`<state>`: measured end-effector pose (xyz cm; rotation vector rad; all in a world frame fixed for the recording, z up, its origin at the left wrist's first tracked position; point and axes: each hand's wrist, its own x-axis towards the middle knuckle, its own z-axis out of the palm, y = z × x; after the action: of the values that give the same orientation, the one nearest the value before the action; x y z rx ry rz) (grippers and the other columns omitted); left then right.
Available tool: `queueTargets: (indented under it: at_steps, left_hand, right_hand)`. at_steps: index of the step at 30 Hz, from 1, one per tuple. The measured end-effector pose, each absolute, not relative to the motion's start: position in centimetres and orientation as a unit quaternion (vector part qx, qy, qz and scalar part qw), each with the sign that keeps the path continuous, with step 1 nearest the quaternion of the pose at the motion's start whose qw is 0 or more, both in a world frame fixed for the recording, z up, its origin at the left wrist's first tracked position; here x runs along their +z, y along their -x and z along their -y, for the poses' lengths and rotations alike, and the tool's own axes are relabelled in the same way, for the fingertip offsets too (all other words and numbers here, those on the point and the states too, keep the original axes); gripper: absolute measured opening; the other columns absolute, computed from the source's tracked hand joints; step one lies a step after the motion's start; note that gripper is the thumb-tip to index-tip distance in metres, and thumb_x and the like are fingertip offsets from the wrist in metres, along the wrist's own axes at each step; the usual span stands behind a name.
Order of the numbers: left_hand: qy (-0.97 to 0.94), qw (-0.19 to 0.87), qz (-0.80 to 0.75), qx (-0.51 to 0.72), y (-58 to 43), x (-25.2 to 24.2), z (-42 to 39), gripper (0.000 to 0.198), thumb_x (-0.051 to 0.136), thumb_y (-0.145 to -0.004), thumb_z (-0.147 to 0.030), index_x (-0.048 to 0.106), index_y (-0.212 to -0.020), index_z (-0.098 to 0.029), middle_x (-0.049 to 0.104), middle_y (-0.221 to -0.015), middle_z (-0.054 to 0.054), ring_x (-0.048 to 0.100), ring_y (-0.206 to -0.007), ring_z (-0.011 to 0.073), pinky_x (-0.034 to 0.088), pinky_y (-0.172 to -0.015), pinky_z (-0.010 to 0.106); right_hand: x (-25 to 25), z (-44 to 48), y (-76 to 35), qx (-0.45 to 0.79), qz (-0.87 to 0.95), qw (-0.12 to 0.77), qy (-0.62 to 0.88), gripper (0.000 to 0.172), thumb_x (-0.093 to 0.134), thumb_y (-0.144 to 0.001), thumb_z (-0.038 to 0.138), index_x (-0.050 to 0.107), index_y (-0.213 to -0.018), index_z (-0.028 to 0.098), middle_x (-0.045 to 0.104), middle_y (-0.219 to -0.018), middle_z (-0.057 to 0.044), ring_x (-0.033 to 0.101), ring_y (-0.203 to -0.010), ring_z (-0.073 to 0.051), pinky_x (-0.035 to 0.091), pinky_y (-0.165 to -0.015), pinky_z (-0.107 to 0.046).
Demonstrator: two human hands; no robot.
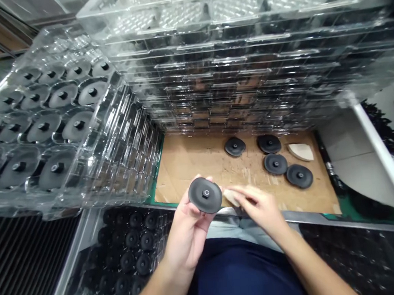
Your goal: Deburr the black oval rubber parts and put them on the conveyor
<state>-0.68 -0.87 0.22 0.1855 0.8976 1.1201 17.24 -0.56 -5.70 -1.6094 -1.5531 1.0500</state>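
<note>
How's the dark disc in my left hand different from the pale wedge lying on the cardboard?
Colour: the dark disc is charcoal, the pale wedge cream. Shape: the disc is a rounded oval with a raised central hub; the wedge has distinct corners. Pose: your left hand holds the disc, while the wedge lies on the cardboard. Both have a curved edge.

Okay, there's a tray stack [245, 62] across the far side, and a second stack [123, 158] on the left with discs [32, 128] in its top tray [81, 149]. Right of that, cardboard [187, 157] on the surface [349, 210], four loose discs [271, 164] middle-to-right, plus a pad [300, 152] toward the far right corner.
</note>
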Motion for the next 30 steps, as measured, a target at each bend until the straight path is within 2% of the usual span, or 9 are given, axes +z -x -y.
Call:
queueTargets:
  at_steps: [3, 6, 8, 11, 15, 19, 24, 27, 30]
  left_hand:
    - [-0.084, 0.755, -0.413, 0.502, 0.4, 0.2, 0.9, 0.053, 0.082, -0.059, -0.034, 0.068, -0.109, -0.023, 0.069, -0.118, 0.007, 0.065, -0.107, 0.024, 0.054, -0.089, 0.029]
    - [-0.091, 0.754, -0.415, 0.5, 0.1, 0.2, 1.0, 0.053, 0.082, -0.061, -0.032, 0.067, -0.111, -0.024, 0.069, -0.118, 0.007, 0.065, -0.104, 0.0217, 0.054, -0.087, 0.027]
    - [-0.106, 0.757, -0.414, 0.495, 0.0, 0.3, 1.2, 0.052, 0.081, -0.063, -0.033, 0.066, -0.113, -0.023, 0.069, -0.116, 0.007, 0.066, -0.101, 0.0201, 0.054, -0.087, 0.027]
    - [-0.125, 0.759, -0.425, 0.477, 0.2, 0.3, 1.2, 0.048, 0.077, -0.069, -0.031, 0.064, -0.115, -0.023, 0.07, -0.113, 0.007, 0.065, -0.1, 0.0188, 0.052, -0.089, 0.026]
    - [-0.123, 0.739, -0.464, 0.473, 0.2, 0.4, 1.1, 0.047, 0.079, -0.066, -0.024, 0.066, -0.11, -0.024, 0.07, -0.111, 0.004, 0.066, -0.095, 0.018, 0.054, -0.079, 0.022]
    - [-0.142, 0.76, -0.435, 0.462, 0.0, 0.7, 1.0, 0.037, 0.081, -0.062, -0.031, 0.071, -0.096, -0.02, 0.073, -0.09, 0.003, 0.067, -0.086, 0.0178, 0.053, -0.077, 0.022]
    - [-0.131, 0.75, -0.445, 0.471, 0.5, 1.2, 0.8, 0.05, 0.083, -0.06, -0.025, 0.067, -0.108, -0.028, 0.071, -0.111, 0.001, 0.067, -0.096, 0.0194, 0.052, -0.087, 0.027]
    - [-0.153, 0.766, -0.429, 0.454, 0.2, 1.2, 1.0, 0.043, 0.084, -0.058, -0.026, 0.071, -0.099, -0.023, 0.073, -0.105, 0.005, 0.065, -0.102, 0.0238, 0.051, -0.091, 0.031]
    - [-0.161, 0.78, -0.398, 0.455, 0.3, 1.1, 1.2, 0.048, 0.085, -0.057, -0.028, 0.07, -0.103, -0.024, 0.072, -0.108, 0.005, 0.063, -0.107, 0.0248, 0.048, -0.097, 0.032]
  right_hand:
    - [-5.6, 1.1, -17.2, 0.398, 0.598, 0.313, 0.621, 0.024, 0.055, -0.083, 0.032, 0.074, -0.092, 0.022, 0.075, -0.086, -0.004, 0.068, -0.074, -0.02, 0.053, -0.066, -0.03]
    - [-1.3, 0.6, -16.3, 0.356, 0.584, 0.364, 0.632, 0.026, 0.053, -0.088, 0.03, 0.07, -0.105, 0.021, 0.073, -0.101, -0.005, 0.066, -0.075, -0.016, 0.051, -0.061, -0.026]
    - [2.0, 0.2, -15.0, 0.299, 0.61, 0.444, 0.584, 0.025, 0.052, -0.089, 0.023, 0.067, -0.11, 0.02, 0.072, -0.103, -0.006, 0.065, -0.079, -0.016, 0.052, -0.066, -0.027]
    - [4.8, -0.1, -13.4, 0.29, 0.699, 0.457, 0.468, 0.025, 0.049, -0.089, 0.013, 0.066, -0.107, 0.013, 0.072, -0.097, -0.008, 0.065, -0.083, -0.016, 0.052, -0.076, -0.029]
    - [4.7, -0.5, -12.7, 0.376, 0.73, 0.358, 0.444, 0.02, 0.05, -0.089, 0.013, 0.068, -0.099, 0.014, 0.071, -0.086, -0.004, 0.065, -0.075, -0.013, 0.051, -0.07, -0.023]
    - [4.3, -0.3, -12.5, 0.254, 0.721, 0.415, 0.494, 0.027, 0.043, -0.092, 0.015, 0.064, -0.108, 0.008, 0.07, -0.092, -0.01, 0.063, -0.08, -0.018, 0.05, -0.074, -0.032]
    - [5.1, 0.5, -12.9, 0.377, 0.718, 0.4, 0.427, 0.02, 0.05, -0.088, 0.01, 0.066, -0.1, 0.013, 0.07, -0.084, -0.004, 0.063, -0.072, -0.012, 0.05, -0.067, -0.022]
    - [5.2, 0.1, -12.7, 0.298, 0.712, 0.435, 0.464, 0.022, 0.047, -0.089, 0.011, 0.064, -0.103, 0.009, 0.071, -0.091, -0.008, 0.064, -0.077, -0.015, 0.051, -0.07, -0.027]
    - [5.1, 0.3, -13.0, 0.26, 0.728, 0.46, 0.436, 0.025, 0.046, -0.09, 0.01, 0.062, -0.107, 0.006, 0.07, -0.089, -0.01, 0.062, -0.075, -0.016, 0.05, -0.071, -0.029]
